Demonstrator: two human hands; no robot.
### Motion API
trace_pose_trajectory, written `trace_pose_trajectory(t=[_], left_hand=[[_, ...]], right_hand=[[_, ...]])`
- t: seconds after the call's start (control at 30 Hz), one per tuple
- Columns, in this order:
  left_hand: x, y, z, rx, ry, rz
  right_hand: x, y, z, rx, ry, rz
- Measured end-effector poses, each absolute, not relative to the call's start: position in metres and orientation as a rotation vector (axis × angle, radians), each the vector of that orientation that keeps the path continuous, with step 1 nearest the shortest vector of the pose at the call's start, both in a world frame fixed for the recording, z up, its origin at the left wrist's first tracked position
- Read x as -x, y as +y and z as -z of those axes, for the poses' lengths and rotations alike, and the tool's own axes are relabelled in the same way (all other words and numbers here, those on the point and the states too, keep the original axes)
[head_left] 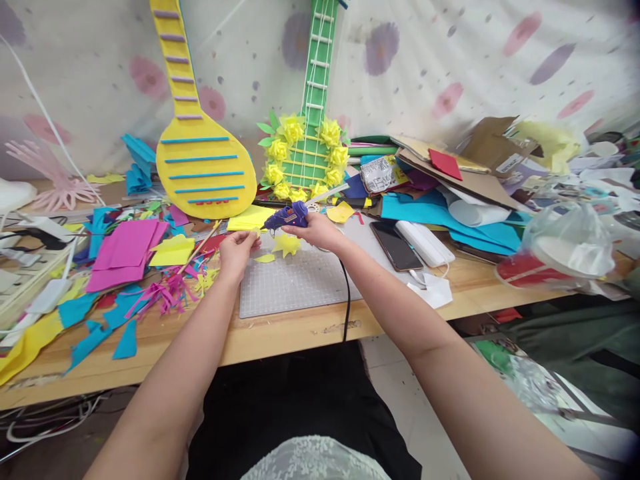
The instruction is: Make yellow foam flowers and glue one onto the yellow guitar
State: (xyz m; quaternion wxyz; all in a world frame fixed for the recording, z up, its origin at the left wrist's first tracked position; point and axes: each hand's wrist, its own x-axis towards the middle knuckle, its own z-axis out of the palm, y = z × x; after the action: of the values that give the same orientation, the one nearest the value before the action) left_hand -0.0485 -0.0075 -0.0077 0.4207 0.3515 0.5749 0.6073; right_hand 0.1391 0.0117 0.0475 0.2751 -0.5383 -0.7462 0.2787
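Observation:
A blue hot glue gun [291, 215] is held in my right hand [320, 231], its nozzle pointing left. The fingers of my left hand [239, 252] pinch a small yellow paper petal [257, 232] right at the nozzle tip. Just below the gun, a yellow paper flower [287, 245] lies on the grey cutting mat [295, 287]. Beside it is a loose yellow petal [265, 258]. Behind my hands stand a yellow paper guitar [205, 150] with blue strips and a green one [311, 150] ringed with yellow paper flowers.
Magenta paper sheets [127, 253] and blue scraps [107, 320] cover the left of the table. On the right lie a phone [395, 245], a white power bank [425, 242], blue sheets [450, 217] and a red-and-white tub [543, 263]. The gun's black cord [347, 300] hangs over the front edge.

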Motion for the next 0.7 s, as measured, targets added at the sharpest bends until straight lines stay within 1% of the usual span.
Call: trace_pose_trajectory(t=[0.7], left_hand=[[0.0456,-0.0068,0.0067,-0.885,1.395,-1.533]], right_hand=[[-0.1345,0.0118,-0.0544,1.461,-2.080,-0.700]])
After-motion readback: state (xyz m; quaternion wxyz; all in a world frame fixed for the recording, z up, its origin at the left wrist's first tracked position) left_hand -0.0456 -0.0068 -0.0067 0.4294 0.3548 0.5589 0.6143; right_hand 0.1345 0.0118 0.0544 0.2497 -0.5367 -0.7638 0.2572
